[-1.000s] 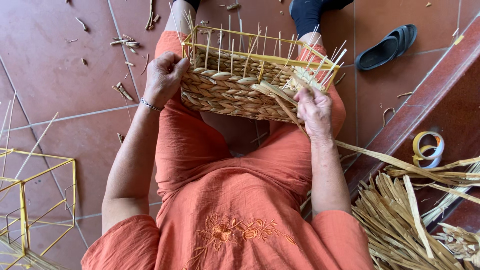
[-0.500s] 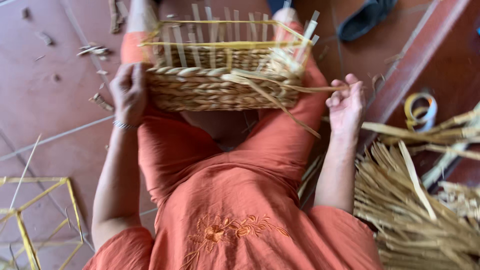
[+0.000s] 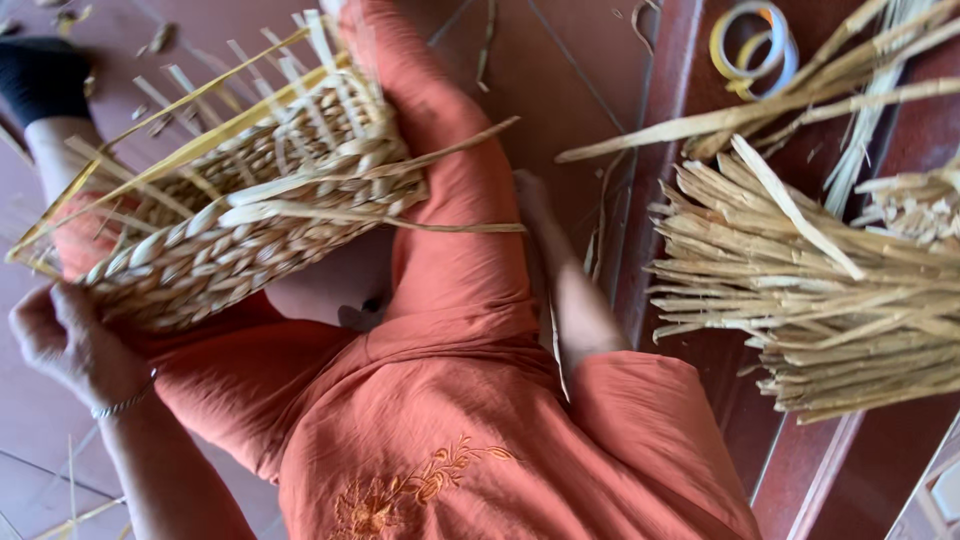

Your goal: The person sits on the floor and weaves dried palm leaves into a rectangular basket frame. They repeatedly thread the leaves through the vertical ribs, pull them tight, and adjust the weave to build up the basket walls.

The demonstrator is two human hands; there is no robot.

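Note:
A half-woven straw basket [image 3: 250, 230] on a yellow wire frame lies tilted across my lap, with loose strands sticking out toward my right knee. My left hand [image 3: 60, 340] grips the basket's near left corner, a thin bracelet on the wrist. My right hand [image 3: 527, 195] is off the basket, lowered beside my right thigh toward the floor. Its fingers are mostly hidden behind my orange trouser leg, and nothing shows in it.
A thick bundle of dried straw strips [image 3: 800, 290] lies on the red step at right, with longer strips above it. Rolls of tape [image 3: 752, 42] sit at the top right. A foot in a black sock [image 3: 40, 75] is at the top left. Straw scraps litter the tiled floor.
My right hand has let go of the basket's strand and dropped beside my thigh. The view has swung right toward the straw bundle. My left hand still holds the basket.

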